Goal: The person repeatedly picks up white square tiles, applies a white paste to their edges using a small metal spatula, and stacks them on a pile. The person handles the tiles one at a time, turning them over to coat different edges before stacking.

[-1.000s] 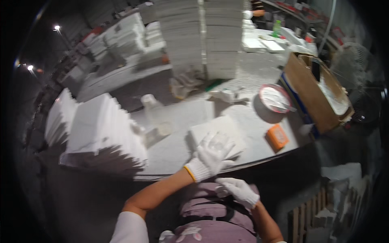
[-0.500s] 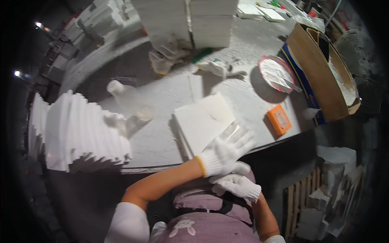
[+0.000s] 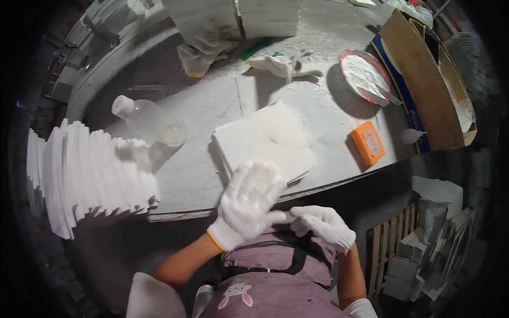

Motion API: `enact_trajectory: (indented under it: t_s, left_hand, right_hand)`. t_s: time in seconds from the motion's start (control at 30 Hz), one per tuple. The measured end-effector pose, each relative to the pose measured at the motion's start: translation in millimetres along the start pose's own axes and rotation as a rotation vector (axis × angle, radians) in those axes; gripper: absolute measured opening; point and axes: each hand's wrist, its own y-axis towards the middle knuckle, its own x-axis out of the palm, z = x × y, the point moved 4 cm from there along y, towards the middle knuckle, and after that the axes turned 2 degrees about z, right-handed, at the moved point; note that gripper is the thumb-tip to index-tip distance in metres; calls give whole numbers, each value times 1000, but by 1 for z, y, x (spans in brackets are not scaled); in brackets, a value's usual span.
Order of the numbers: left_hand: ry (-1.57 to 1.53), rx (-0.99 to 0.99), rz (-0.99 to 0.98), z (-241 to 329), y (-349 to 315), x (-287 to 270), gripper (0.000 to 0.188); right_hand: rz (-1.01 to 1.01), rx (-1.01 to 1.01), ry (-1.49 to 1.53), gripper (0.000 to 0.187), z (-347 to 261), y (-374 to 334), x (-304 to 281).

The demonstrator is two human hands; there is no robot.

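Holds the white-gloved left hand [image 3: 246, 209] flat, fingers together, thumb out, over the near edge of a square stack of thin white slabs [image 3: 265, 135] on the pale marbled table [image 3: 192, 177]. Curls the fingers of the white-gloved right hand [image 3: 327, 228]; cannot tell if gripping anything.

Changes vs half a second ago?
Left hand in a white knitted glove moved left along the near edge of the square stack of flat white pieces. White-gloved right hand was just below it, now to its right. No grasp or release visible. Unchanged: stack, orange rectangular box, pink-rimmed round bowl.
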Motion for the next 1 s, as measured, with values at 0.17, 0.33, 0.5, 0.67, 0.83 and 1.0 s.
enact_trajectory:
  t_s: [0.17,0.33,0.5,0.67,0.83,1.0]
  left_hand:
    - [-539,156,-116,26,15,0,41]
    - [-525,86,-277,17,30,-20,40]
    - [35,-50,147,-32,8,-8,47]
    - [220,-208,72,-61,12,-14,53]
    - [116,-115,47,-19,7,5,61]
    - [-286,40,-190,21,13,-1,48]
  right_hand:
    - [59,2,-54,36,-5,2,-6]
    - [118,-46,60,38,6,4,-19]
    - [263,-287,196,41,-10,14,-19]
    - [400,-351,229,42,-17,21,-23]
    - [502,-306,255,40,-10,23,-27]
    - [516,-367,282,43,-4,24,-23]
